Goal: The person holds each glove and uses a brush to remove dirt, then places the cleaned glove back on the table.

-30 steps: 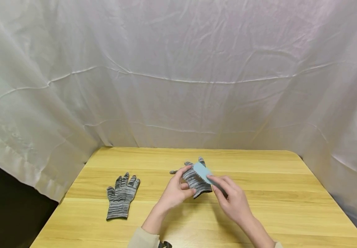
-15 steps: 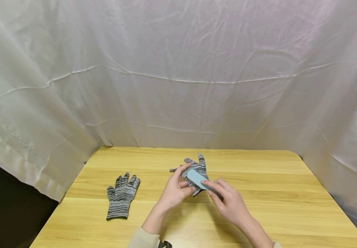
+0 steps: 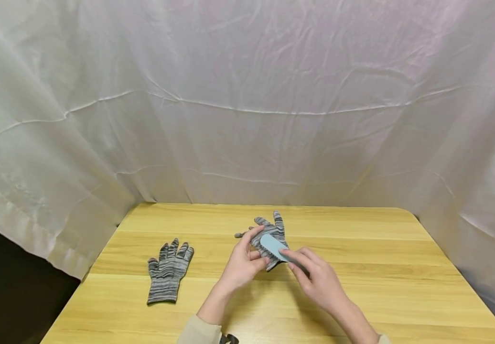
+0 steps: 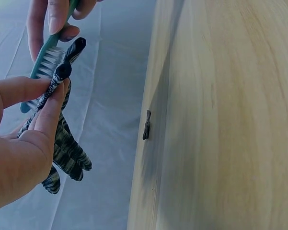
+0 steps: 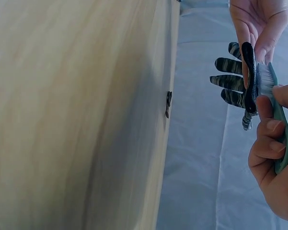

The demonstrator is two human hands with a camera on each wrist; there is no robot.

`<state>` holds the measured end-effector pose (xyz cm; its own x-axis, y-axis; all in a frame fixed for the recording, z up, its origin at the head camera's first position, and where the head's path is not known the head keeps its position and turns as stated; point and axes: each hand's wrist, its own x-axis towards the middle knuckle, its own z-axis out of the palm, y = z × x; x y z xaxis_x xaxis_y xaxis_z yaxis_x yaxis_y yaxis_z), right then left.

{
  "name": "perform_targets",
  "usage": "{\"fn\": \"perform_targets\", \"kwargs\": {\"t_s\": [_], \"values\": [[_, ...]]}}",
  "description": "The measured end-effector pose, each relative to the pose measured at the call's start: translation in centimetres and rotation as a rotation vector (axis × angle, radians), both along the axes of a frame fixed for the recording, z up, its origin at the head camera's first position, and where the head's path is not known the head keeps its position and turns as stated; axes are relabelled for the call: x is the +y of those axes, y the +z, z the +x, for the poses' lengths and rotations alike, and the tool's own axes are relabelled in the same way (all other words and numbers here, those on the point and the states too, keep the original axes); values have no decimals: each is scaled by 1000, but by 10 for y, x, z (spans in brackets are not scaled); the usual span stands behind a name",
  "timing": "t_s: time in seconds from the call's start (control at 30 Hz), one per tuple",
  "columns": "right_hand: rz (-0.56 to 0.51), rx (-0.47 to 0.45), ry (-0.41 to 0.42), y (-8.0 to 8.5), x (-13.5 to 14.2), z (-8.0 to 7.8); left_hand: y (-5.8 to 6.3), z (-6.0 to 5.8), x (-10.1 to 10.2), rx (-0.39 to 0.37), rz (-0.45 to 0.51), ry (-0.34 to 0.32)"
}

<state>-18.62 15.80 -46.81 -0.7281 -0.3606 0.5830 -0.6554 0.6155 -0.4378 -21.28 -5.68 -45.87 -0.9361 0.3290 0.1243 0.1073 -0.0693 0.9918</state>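
Note:
My left hand point(image 3: 240, 263) pinches a grey-and-black striped knit glove point(image 3: 278, 231) between thumb and fingers, holding it above the table. In the left wrist view, the fingers of this glove point(image 4: 69, 155) dangle beneath the hand. My right hand point(image 3: 321, 283) grips a light blue-green brush point(image 3: 272, 245) by its handle. White bristles point(image 5: 265, 79) face the glove and meet its surface near the cuff in the right wrist view. A matching glove point(image 3: 168, 273) lies flat on the table to the left, fingers pointing away from me.
The wooden table point(image 3: 402, 286) spreads beneath both hands. Pale curtain fabric point(image 3: 247, 143) hangs behind it and along both sides. A small dark clip-like object point(image 4: 147, 125) sits at the table edge in the left wrist view.
The brush has moved down and left across the held glove, its head now lower on it. The held glove's fingers have tilted up slightly. The glove on the table stays put.

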Motion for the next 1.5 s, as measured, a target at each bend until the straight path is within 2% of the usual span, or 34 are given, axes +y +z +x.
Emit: {"fn": "perform_targets", "kwargs": {"t_s": [0.53,0.7,0.9,1.13,1.4,1.5], "values": [[-34,10,-40,1,6,-2,2,1,-1,2,-15,16],[-112,7,-64,6,7,-2,1,0,-1,24,-29,27],[-197,76,-59,8,8,-4,3,1,-2,29,-54,30],[-155,69,-36,6,6,-3,25,12,-4,12,-29,9],[-69,-3,5,2,3,-1,26,12,-3,10,-35,23],[-69,-13,18,0,3,-1,27,13,-2,17,-49,26]]}}
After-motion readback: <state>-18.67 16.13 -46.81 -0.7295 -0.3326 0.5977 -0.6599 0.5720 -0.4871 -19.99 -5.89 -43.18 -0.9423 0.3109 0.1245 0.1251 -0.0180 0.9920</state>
